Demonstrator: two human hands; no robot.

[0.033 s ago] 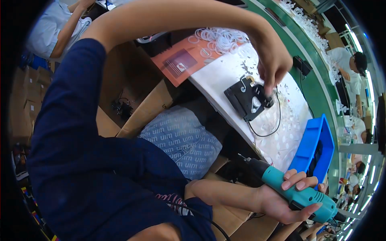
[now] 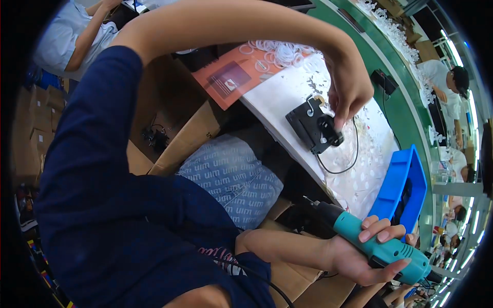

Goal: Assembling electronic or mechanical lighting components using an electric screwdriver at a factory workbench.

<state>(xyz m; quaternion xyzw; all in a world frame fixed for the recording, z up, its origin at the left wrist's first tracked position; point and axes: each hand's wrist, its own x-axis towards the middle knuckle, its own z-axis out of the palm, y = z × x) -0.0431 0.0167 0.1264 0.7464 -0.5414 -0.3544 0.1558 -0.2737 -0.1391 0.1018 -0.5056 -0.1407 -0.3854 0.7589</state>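
My left hand [image 2: 352, 92] reaches over the white work surface [image 2: 277, 102], its fingers pinched on a small dark black part [image 2: 331, 131]. That part overlaps the right side of a flat black housing [image 2: 303, 123]; whether it is seated there I cannot tell. A bent metal piece [image 2: 310, 107] shows at the housing's upper edge, and a thin black cable [image 2: 354, 159] loops beside it. At lower right my right hand [image 2: 370, 256] is wrapped round a teal electric screwdriver [image 2: 364, 236], its bit pointing up and left, apart from the housing.
A blue bin [image 2: 393, 179] with dark contents stands right of the work surface. White rings [image 2: 282, 54] lie on an orange mat [image 2: 221, 87]. A black adapter [image 2: 384, 82] rests on the green table [image 2: 359, 56]. Cardboard boxes [image 2: 190, 136] stand by my legs; other people work nearby.
My left hand has shifted the black part slightly left and down over the housing, covering most of a white piece visible before. The right hand with the screwdriver has hardly moved.
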